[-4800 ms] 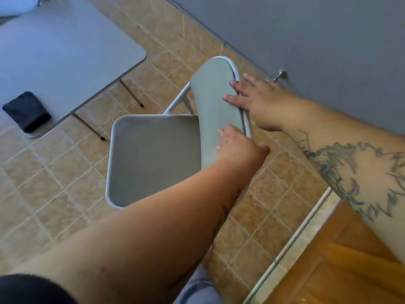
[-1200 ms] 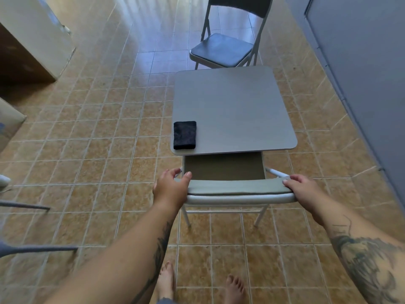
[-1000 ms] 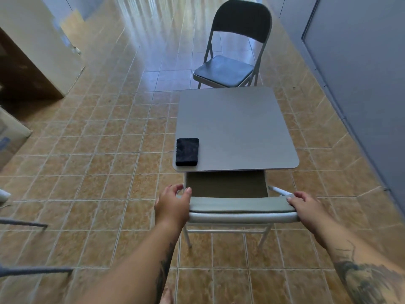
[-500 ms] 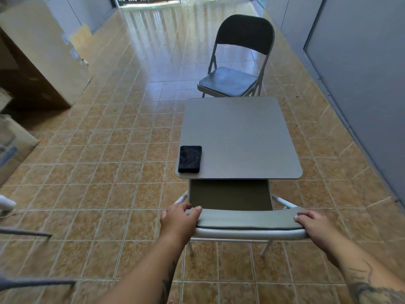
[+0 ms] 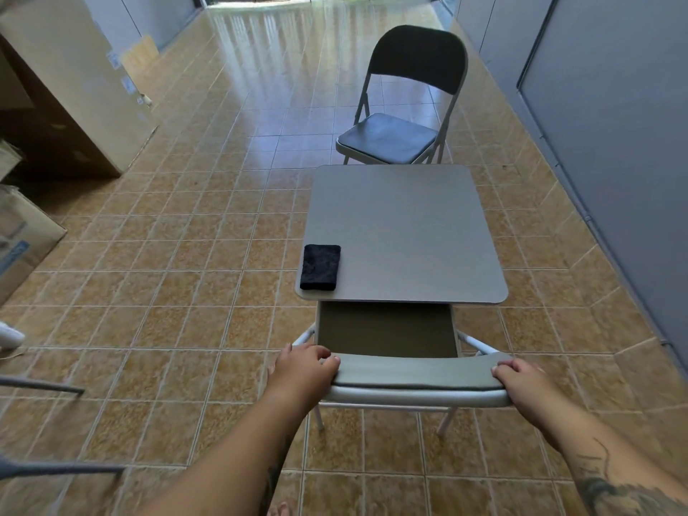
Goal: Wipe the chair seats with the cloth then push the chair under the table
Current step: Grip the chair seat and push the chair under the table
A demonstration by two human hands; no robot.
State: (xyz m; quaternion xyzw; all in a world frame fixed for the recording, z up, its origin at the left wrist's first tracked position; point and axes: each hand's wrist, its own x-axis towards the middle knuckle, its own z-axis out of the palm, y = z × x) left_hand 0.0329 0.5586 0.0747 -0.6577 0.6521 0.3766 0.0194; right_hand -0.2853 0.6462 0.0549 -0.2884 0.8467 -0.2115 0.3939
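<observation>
At the bottom of the view, two bare forearms reach forward over the tiled floor [image 5: 156, 329], the right one tattooed. The left hand [image 5: 303, 370] is closed over the left end of the backrest [image 5: 417, 374] of a grey folding chair [image 5: 387, 329], thumb lying on the front face of the pad and fingers curled over its top edge; the right hand [image 5: 521, 381] holds the right end of the same backrest, fingertips hooked over the top, so each grip is clasped on the chair and neither holds the cloth. The chair faces away from the person, and its seat, in shadow, runs forward beneath the near edge of the worktop [image 5: 402, 232], with only the rear part of the seat visible between backrest and worktop edge. Two of the chair's legs show below the backrest, resting on the floor. On the grey square worktop, a dark folded cloth [image 5: 320, 267] lies flat at the near left corner, just beside the edge and apart from both hands. Beyond the far edge of the worktop stands a second folding chair [image 5: 402, 106] with a dark seat and dark backrest, facing the worktop and not pushed under it. Cardboard boxes [image 5: 63, 91] line the left side of the floor, and a grey wall [image 5: 614, 143] runs along the right.
</observation>
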